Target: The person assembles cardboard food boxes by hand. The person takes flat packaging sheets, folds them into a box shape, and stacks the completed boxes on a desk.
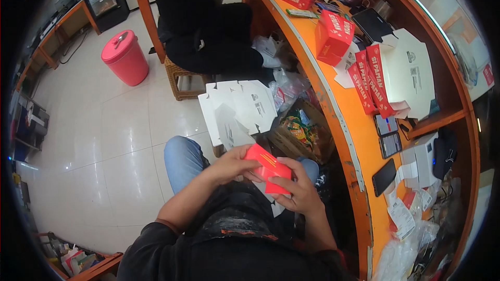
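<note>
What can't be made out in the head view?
Head view:
Red carton: underside faces away; parts of its edges are hidden by the left hand and right hand.
Pink bin: contents hidden by its lid.
Seated person: upper part cut off by the top edge.

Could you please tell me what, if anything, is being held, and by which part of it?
An angular red piece, apparently folded card, is held: the left hand grips its left side, the right hand its right side.

Yellow-printed red box [271, 168] — black-printed white cardboard [242, 105], orange countertop [341, 105], pink bin [130, 66]
</note>
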Motion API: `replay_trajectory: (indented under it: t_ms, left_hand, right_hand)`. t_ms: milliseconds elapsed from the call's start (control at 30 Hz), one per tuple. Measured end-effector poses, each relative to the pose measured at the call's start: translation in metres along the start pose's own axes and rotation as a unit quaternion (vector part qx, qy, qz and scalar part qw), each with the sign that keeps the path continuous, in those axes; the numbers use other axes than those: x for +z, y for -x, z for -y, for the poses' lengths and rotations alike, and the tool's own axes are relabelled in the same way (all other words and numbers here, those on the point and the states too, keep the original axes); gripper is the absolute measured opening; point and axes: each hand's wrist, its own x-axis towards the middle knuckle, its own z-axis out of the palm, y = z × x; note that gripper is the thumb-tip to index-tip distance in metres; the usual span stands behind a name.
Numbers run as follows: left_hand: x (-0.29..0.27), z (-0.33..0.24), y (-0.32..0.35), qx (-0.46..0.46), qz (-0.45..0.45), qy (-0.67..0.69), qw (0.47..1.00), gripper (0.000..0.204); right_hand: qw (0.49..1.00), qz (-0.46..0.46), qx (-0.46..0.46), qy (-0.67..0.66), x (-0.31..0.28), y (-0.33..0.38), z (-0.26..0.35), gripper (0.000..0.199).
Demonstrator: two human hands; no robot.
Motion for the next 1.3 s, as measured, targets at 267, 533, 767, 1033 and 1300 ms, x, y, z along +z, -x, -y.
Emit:
replay_trajectory:
  t_ms: [267, 533, 767, 1033, 1300]
  left_hand:
    - [0.011, -0.012, 0.019, 0.018, 0.019, -0.058, 0.998, 0.037]
    - [0.019, -0.004, 0.027, 0.012, -0.005, -0.046, 0.999, 0.045]
    - [-0.030, -0.006, 0.022, 0.042, 0.038, -0.082, 0.995, 0.051]
    - [-0.029, -0.006, 0.008, 0.125, -0.172, 0.024, 0.977, 0.046]
    - [-0.009, 0.020, 0.001, 0.184, -0.203, 0.055, 0.960, 0.052]
  right_hand:
    - [0.981, 0.015, -0.070, 0.180, 0.018, 0.009, 0.000, 0.055]
    - [0.987, -0.077, 0.032, 0.138, 0.034, 0.006, 0.005, 0.060]
    - [0.991, -0.075, 0.085, -0.074, 0.029, 0.004, -0.008, 0.067]
    - [0.991, -0.045, -0.054, 0.111, 0.004, -0.007, 0.004, 0.055]
    - [0.973, -0.222, -0.028, 0.061, 0.033, -0.011, 0.012, 0.051]
